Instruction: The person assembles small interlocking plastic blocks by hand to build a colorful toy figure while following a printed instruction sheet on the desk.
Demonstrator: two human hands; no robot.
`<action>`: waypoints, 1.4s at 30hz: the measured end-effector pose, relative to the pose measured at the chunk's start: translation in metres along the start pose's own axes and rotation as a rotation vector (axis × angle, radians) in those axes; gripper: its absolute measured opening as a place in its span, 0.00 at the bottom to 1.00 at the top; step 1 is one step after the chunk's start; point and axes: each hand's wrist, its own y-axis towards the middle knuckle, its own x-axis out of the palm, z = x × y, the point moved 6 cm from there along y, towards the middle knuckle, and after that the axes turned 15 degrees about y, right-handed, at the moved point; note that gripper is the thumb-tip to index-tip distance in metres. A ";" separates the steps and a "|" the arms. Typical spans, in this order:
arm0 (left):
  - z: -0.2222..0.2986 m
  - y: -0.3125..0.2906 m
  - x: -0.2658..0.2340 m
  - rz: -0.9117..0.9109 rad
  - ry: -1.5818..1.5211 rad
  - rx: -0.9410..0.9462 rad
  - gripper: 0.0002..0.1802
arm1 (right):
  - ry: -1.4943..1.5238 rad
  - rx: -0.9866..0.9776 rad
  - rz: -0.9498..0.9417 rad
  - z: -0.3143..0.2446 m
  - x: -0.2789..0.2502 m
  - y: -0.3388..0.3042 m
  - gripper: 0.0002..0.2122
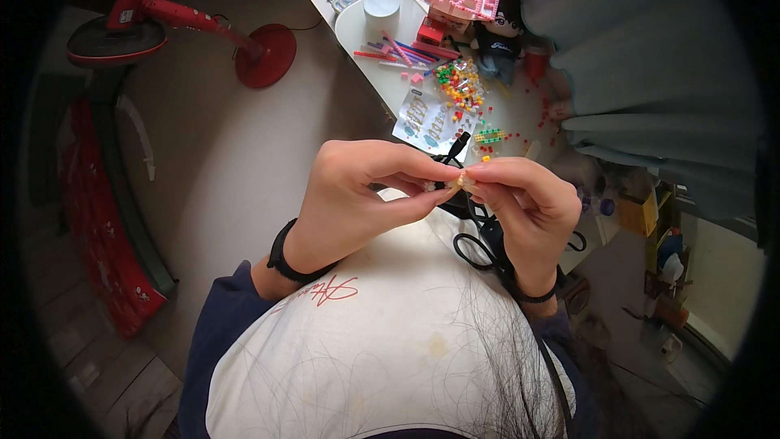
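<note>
Loose dark hair (504, 349) trails over a white shirt (341, 358) bearing red script. Just beyond, the left hand (345, 191) and right hand (532, 203) meet, fingers pinched nearly together on small pale pieces (463, 182) between them. On the worktop (390, 81), a printed sheet (414, 118) lies beside multicoloured pieces (459, 85); its small print is illegible. Farther back, pink blocks (457, 0) form characters.

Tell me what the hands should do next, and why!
Maybe tilt the small pale piece a little: the left hand and right hand pinch it from either side and partly cover it, so its shape is hard to see.
</note>
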 end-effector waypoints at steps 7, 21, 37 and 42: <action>-0.001 -0.001 0.001 0.000 0.013 0.001 0.13 | -0.011 -0.006 -0.005 0.001 0.000 -0.001 0.08; -0.002 -0.004 0.003 0.010 0.064 0.021 0.13 | -0.258 -0.091 -0.061 -0.010 0.006 -0.001 0.07; -0.003 -0.006 0.002 -0.008 -0.002 -0.035 0.13 | -0.181 -0.093 -0.079 -0.013 0.007 -0.002 0.08; -0.001 -0.006 0.001 -0.013 -0.006 -0.025 0.13 | -0.169 -0.101 -0.070 -0.012 0.006 -0.004 0.08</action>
